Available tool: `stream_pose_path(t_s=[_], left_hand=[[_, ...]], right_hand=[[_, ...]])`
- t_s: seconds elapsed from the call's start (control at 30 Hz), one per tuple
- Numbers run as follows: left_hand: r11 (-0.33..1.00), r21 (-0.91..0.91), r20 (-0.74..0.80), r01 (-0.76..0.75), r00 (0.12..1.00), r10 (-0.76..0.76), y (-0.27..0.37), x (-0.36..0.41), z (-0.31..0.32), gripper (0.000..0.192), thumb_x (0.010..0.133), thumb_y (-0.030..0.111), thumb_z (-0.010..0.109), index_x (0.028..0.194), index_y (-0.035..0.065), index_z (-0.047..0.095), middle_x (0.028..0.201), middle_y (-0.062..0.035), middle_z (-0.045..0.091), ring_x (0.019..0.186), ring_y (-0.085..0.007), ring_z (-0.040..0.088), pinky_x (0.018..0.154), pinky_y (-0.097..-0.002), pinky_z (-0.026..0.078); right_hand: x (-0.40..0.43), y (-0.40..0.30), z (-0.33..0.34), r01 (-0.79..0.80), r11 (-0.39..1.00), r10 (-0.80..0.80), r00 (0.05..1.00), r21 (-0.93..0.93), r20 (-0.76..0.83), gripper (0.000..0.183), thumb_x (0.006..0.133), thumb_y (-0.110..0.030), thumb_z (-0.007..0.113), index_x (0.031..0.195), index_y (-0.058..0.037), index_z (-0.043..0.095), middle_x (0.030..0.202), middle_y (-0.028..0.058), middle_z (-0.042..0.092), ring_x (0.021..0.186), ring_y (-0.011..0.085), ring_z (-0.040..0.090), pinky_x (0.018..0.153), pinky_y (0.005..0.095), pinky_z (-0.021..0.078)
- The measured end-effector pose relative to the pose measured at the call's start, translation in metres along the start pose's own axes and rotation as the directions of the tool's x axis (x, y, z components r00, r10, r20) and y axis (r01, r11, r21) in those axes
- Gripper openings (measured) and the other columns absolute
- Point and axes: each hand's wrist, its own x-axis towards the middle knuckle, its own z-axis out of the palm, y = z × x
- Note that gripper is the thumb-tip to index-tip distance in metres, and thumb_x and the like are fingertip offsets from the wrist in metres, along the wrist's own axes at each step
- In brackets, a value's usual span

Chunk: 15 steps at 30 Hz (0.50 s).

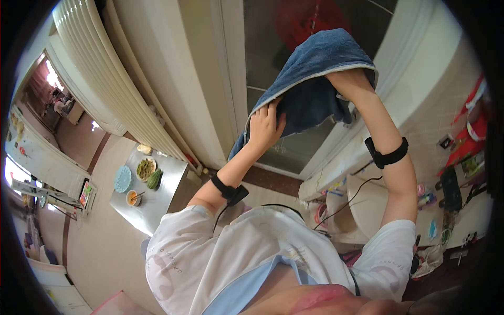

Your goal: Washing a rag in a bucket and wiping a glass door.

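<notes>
A blue cloth with a pale edge binding hangs raised before the glass door panel. My left hand grips its lower left edge, with the fingertips at the binding and the thumb apart. On the other side, my right hand reaches up under the cloth, which covers its fingers. Whether that hand grips the fabric is hidden. Both forearms wear a black strap, the left strap and the right strap, each with a thin cable.
A pale door frame borders the glass, with something red behind or on it. At left stands a metal table with a blue cover, a plate of greens, a green squash and a bowl. A white basin is at right.
</notes>
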Motion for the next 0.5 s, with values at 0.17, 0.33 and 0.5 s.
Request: stream_pose_path(t_s=[0.17,0.33,0.5], left_hand=[[1.000,-0.005,0.069,-0.013,0.998,0.013,-0.065,0.000,0.014,0.043,0.079,0.016,0.061,0.116,0.0011,0.048,0.113,-0.0175,0.048,0.096,-0.0336,0.050,0.080,-0.0396,0.041],[0.992,-0.115,0.031,0.046,0.999,-0.043,-0.098,0.011,0.047,0.058,0.082,0.018,0.059,0.127,-0.0042,0.031,0.121,-0.0251,0.038,0.106,-0.0401,0.040,0.089,-0.0453,0.034],[0.944,-0.147,-0.010,0.296,0.954,-0.301,-0.123,0.027,0.072,0.079,0.088,0.030,0.052,0.138,-0.0078,0.003,0.141,-0.0317,0.003,0.131,-0.0456,0.006,0.108,-0.0465,0.006]], right_hand=[[0.041,0.005,0.014,0.110,0.987,-0.128,0.980,-0.121,-0.152,0.041,0.089,-0.028,0.047,0.122,-0.0042,0.050,0.129,0.0182,0.046,0.123,0.0336,0.039,0.103,0.0433,0.0294],[0.046,0.049,0.050,0.039,0.962,-0.101,0.971,-0.272,-0.218,0.040,0.084,-0.027,0.055,0.119,-0.0065,0.054,0.125,0.0169,0.050,0.120,0.0356,0.042,0.102,0.0464,0.0304],[0.061,0.069,0.048,-0.162,0.940,0.102,0.973,-0.299,-0.208,0.044,0.082,-0.032,0.059,0.118,-0.0069,0.055,0.124,0.0162,0.051,0.119,0.0350,0.043,0.102,0.0456,0.0308]])
